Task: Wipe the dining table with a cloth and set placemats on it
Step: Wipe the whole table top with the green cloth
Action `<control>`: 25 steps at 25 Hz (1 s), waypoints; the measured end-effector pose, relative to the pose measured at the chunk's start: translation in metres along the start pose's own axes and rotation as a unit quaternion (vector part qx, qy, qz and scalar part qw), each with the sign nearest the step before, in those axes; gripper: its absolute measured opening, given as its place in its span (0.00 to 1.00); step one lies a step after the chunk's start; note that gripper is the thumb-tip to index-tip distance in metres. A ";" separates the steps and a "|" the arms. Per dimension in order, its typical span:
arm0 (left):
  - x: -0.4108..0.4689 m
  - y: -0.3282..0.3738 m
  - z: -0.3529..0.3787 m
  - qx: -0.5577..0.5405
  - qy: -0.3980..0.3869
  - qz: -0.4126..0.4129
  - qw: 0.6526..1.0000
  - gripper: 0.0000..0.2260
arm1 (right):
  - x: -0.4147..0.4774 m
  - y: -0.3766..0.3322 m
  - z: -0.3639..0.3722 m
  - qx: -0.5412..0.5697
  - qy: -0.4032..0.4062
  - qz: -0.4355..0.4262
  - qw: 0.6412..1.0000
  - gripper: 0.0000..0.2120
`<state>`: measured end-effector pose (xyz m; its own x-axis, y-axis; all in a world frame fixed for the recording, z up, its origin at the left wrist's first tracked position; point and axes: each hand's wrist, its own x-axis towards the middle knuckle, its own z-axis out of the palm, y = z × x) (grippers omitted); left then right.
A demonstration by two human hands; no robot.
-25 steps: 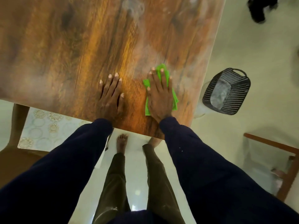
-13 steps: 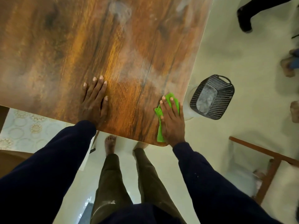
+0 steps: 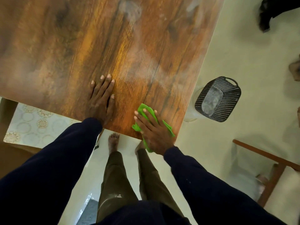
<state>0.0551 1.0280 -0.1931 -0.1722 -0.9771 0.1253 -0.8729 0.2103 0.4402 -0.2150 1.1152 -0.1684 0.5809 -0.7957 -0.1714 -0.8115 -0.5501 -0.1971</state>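
Cloth point(image 3: 143, 108) soft, limp, likely bunches; best pinned mid-cloth. Right hand point(image 3: 154, 132) presses it flat-fingered on bench point(image 3: 65, 46); left hand point(image 3: 100, 98) flat, empty.

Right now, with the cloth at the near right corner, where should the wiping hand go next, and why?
Probably push the green cloth forward, away from the near edge. The right hand presses it flat at the near right corner of the table, while a hazy patch shows on the wood ahead. The left hand rests flat.
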 end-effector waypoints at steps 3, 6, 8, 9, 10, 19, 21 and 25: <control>0.000 0.000 0.003 0.000 0.017 -0.002 1.000 0.23 | -0.028 0.049 -0.008 -0.002 0.014 0.050 0.999 0.28; -0.001 0.000 0.004 -0.002 0.028 0.005 1.000 0.22 | 0.007 0.086 -0.028 0.023 0.031 0.097 0.995 0.29; -0.002 -0.001 0.005 -0.008 0.021 0.003 1.000 0.22 | 0.044 0.088 -0.034 0.016 0.060 0.141 0.988 0.27; -0.002 -0.001 0.004 -0.008 0.017 0.002 1.000 0.22 | 0.063 0.083 -0.034 0.007 0.069 0.161 0.985 0.26; -0.002 -0.002 0.004 -0.006 0.014 0.001 1.000 0.23 | 0.079 0.073 -0.034 0.001 0.078 0.176 0.981 0.26; 0.001 -0.002 0.002 -0.001 0.009 0.000 1.000 0.23 | -0.033 0.032 -0.006 0.014 0.012 0.113 0.993 0.31; 0.001 -0.003 0.004 0.002 0.016 0.000 1.000 0.23 | -0.032 0.063 -0.017 0.032 0.013 0.147 0.988 0.29; 0.000 -0.003 0.005 0.019 0.000 -0.008 1.000 0.24 | 0.043 0.099 -0.034 0.036 0.069 0.196 0.978 0.28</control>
<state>0.0557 1.0269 -0.1989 -0.1576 -0.9805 0.1176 -0.8926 0.1924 0.4077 -0.2725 1.0175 -0.1628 0.2083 -0.9711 -0.1166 -0.9606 -0.1807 -0.2112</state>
